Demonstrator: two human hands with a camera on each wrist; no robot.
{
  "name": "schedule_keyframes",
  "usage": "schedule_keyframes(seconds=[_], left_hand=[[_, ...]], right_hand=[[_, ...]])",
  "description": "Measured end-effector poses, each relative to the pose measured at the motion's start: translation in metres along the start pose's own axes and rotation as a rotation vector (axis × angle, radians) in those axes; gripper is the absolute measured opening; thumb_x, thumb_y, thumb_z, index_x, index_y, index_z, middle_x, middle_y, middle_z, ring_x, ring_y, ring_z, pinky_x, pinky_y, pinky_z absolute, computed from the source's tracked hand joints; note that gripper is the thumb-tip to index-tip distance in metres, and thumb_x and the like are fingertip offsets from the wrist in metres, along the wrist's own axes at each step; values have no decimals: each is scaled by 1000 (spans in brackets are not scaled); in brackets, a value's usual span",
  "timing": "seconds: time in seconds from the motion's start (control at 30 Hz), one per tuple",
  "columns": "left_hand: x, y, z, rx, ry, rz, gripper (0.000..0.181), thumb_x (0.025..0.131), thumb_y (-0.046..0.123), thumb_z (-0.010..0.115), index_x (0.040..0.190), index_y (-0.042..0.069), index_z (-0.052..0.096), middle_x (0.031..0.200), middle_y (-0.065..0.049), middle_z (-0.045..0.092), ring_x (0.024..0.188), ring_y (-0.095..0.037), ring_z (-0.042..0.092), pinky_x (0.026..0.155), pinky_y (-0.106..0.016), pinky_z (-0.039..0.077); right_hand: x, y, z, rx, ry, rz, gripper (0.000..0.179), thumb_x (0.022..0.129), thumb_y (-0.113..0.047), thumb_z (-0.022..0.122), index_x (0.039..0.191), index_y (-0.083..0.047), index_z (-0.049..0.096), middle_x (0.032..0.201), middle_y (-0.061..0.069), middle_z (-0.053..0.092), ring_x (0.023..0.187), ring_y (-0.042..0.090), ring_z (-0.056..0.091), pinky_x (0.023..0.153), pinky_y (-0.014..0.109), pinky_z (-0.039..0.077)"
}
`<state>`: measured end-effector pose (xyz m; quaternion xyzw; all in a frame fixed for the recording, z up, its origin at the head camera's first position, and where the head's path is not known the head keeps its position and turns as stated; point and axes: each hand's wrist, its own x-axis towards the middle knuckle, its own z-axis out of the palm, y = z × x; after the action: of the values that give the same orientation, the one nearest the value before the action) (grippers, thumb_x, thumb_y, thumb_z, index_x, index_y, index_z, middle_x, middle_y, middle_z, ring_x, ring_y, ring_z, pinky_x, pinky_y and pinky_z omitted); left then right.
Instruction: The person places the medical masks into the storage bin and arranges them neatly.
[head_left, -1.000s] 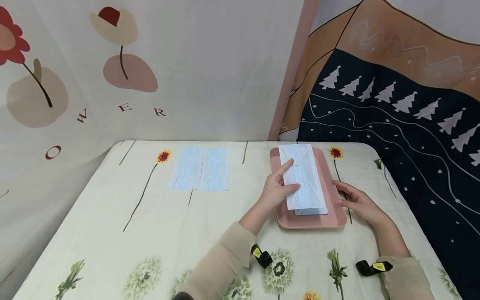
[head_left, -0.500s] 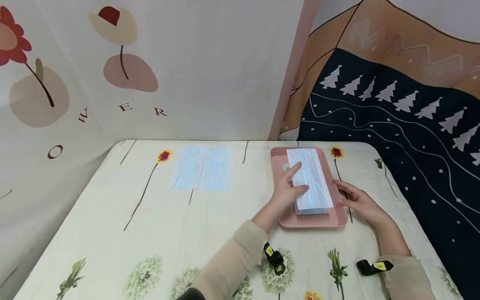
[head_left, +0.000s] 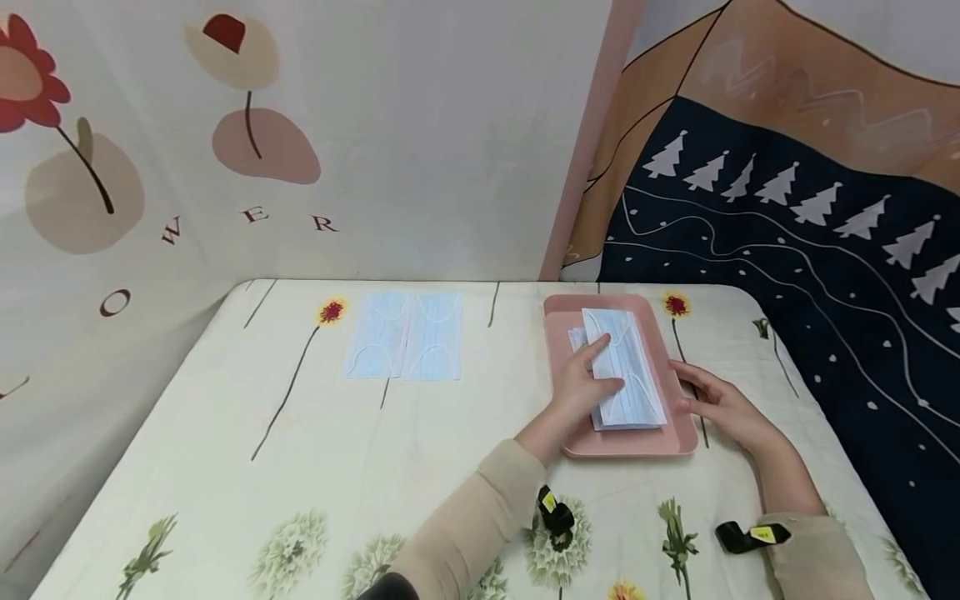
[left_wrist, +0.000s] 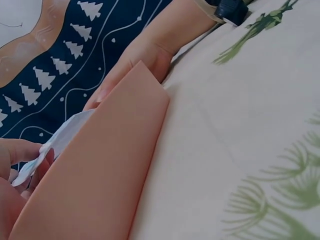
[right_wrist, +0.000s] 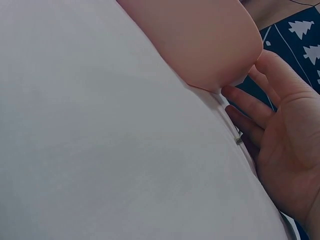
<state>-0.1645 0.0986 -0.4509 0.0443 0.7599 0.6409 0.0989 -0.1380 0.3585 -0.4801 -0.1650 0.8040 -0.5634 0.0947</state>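
Observation:
My left hand (head_left: 576, 397) pinches the left edge of a light-blue face mask (head_left: 630, 367) between thumb and fingers. The mask is over a pink tray (head_left: 678, 437). A corner of another mask (head_left: 576, 337) shows beneath it in the tray; how many lie there is hidden. At the tray's right side, my right hand (head_left: 726, 408) touches the rim with loosely bent fingers. In the left wrist view the tray's wall (left_wrist: 110, 145) hides part of the pinched mask (left_wrist: 70, 131). The right wrist view has my right thumb and fingertips against the tray's corner (right_wrist: 210, 40).
Two more face masks, a left one (head_left: 377, 337) and a right one (head_left: 432, 337), lie side by side at the back left of the table. A flower-print cloth (head_left: 315, 458) covers the table. Printed curtains (head_left: 450, 150) hang behind and to the right.
My left hand has shifted the pinched mask rightward and slightly nearer, over the mask in the tray. The right hand stays at the tray's edge.

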Motion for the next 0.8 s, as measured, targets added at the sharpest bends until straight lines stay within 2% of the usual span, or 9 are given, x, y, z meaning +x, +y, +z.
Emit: schedule_keyframes(seconds=[0.27, 0.53, 0.8], left_hand=[[2, -3, 4, 117, 13, -40, 72, 75, 2, 78, 140, 21, 52, 148, -10, 39, 137, -26, 31, 108, -42, 30], [3, -2, 5, 146, 27, -83, 71, 75, 3, 78, 139, 18, 52, 148, -9, 40, 136, -27, 33, 108, -41, 30], [4, -4, 7, 222, 39, -119, 70, 75, 3, 78, 138, 16, 53, 147, -12, 40, 135, -29, 35, 107, -40, 32]], right_hand=[[0, 0, 0, 8, -3, -7, 58, 96, -7, 57, 147, 1, 31, 146, -5, 38, 124, -8, 36, 96, 9, 32], [0, 0, 0, 12, 0, -14, 58, 96, -7, 57, 147, 1, 32, 142, -11, 39, 124, -7, 37, 96, 9, 32], [-1, -2, 1, 4, 1, -12, 58, 96, -7, 58, 147, 1, 32, 142, -13, 39, 123, -8, 36, 96, 8, 31]])
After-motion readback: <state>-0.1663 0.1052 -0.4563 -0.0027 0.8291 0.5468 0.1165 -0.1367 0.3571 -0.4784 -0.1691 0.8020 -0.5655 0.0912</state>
